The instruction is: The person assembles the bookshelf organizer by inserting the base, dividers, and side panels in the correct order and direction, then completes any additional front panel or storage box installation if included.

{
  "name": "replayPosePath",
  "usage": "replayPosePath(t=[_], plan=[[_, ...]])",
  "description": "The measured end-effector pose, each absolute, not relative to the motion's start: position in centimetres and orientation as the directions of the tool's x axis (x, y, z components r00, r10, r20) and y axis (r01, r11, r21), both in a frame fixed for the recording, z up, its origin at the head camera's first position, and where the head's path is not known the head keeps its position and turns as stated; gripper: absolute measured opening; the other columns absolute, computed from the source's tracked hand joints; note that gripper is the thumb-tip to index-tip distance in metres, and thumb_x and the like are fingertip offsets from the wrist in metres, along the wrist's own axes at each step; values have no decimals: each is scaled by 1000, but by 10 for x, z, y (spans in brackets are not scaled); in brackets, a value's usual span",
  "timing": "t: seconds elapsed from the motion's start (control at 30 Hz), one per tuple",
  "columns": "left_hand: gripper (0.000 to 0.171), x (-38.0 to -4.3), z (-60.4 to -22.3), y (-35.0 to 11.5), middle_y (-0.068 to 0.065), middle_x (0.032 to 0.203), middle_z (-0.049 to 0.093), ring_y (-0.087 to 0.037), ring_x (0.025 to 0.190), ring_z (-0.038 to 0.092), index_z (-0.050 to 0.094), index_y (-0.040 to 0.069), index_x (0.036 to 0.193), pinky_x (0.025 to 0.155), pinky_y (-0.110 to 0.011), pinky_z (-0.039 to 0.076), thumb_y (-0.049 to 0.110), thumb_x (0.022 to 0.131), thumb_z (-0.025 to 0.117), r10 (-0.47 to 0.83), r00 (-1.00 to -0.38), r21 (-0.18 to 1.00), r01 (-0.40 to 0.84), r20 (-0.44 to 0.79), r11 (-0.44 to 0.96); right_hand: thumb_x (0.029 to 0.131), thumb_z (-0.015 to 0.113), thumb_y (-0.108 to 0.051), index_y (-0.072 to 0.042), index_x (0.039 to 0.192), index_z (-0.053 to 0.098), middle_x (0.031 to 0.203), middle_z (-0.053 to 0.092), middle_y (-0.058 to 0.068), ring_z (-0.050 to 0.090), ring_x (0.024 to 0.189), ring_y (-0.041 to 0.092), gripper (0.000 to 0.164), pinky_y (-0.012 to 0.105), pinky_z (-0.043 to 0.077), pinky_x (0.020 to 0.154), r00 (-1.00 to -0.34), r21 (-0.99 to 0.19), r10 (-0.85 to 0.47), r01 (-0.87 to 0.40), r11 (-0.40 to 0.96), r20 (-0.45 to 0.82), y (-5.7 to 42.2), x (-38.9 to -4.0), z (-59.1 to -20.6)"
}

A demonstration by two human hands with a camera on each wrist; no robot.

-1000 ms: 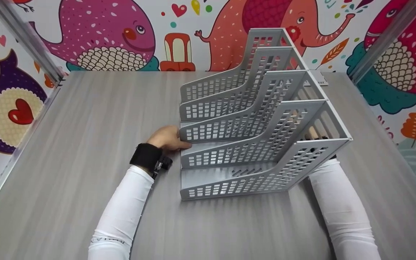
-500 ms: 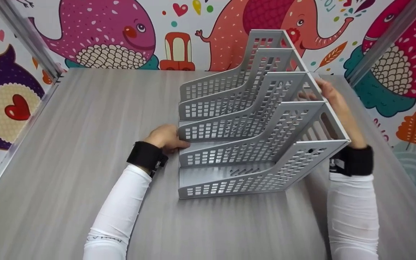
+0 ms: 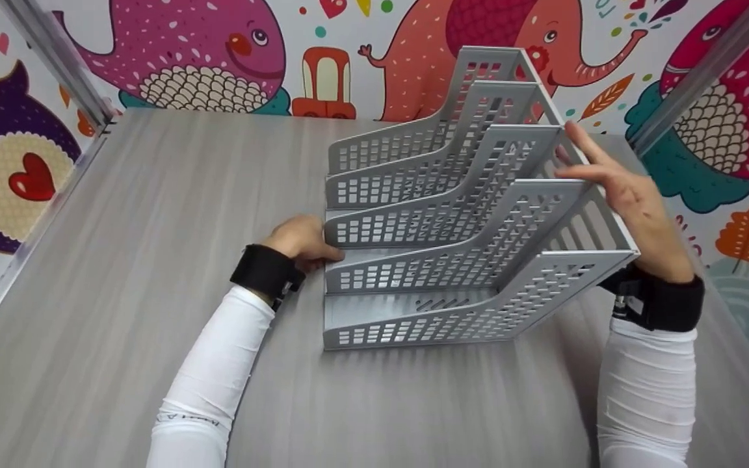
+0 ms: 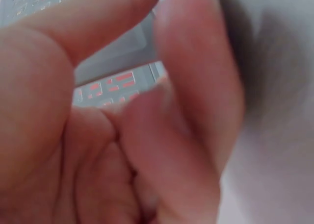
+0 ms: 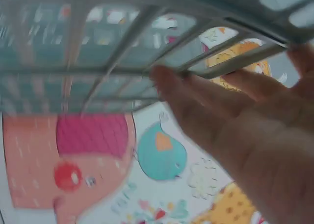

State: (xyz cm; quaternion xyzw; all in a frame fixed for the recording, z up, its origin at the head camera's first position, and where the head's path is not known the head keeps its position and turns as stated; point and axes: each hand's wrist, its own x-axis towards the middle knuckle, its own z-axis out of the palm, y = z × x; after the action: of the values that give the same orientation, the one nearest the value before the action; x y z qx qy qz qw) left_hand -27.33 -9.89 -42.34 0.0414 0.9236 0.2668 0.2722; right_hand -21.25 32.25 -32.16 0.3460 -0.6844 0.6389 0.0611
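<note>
A grey plastic file rack [image 3: 413, 276] with several upright slots and perforated dividers stands on the table, its low ends facing left. At the low front edge my left hand [image 3: 300, 239] pinches the rack's floor, thumb on top and fingers curled against the edge. In the left wrist view, the thumb [image 4: 98, 28] and curled fingers [image 4: 196, 52] come together by the rack. My right hand [image 3: 641, 205] is at the tall slatted back, fingers extended over the upper rail. In the right wrist view, fingers [image 5: 196, 113] touch or lie very near the slats; contact is blurred.
The wood-grain table [image 3: 173, 195] spreads around the rack. A wall [image 3: 407, 71] printed with cartoon animals rises close behind it. Metal frame posts stand at the left [image 3: 56, 65] and right [image 3: 693, 71] back corners.
My right hand has come up from behind the rack, where it was hidden, to the upper back rail, with its fingers extended. The left hand keeps its grip; the rack stays nearly in place.
</note>
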Motion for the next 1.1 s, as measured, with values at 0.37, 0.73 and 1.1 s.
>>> replayPosePath(t=[0.37,0.73,1.1], plan=[[25,-277,-416,-104,7,55,60,-5,48,58,68,7,88,52,-19,47,30,87,77,317,-847,651,-44,-426,758,103,48,-3,17,117,63,167,24,11,41,147,27,29,31,41,117,-800,-893,-405,-434,-117,442,352,-209,-315],[27,-270,-383,-112,8,57,62,-5,49,47,67,10,72,46,-21,30,29,89,74,369,-907,758,94,-202,646,98,43,15,26,113,59,161,36,13,54,137,23,24,32,56,93,-839,-891,-303,-445,-95,452,391,-208,-317],[9,-248,-334,-129,10,63,63,-4,56,57,68,2,86,53,-19,49,9,90,64,162,-979,880,182,122,438,87,54,26,22,109,65,156,41,22,48,142,18,25,20,50,101,-760,-845,-540,-512,154,362,409,-218,-332]])
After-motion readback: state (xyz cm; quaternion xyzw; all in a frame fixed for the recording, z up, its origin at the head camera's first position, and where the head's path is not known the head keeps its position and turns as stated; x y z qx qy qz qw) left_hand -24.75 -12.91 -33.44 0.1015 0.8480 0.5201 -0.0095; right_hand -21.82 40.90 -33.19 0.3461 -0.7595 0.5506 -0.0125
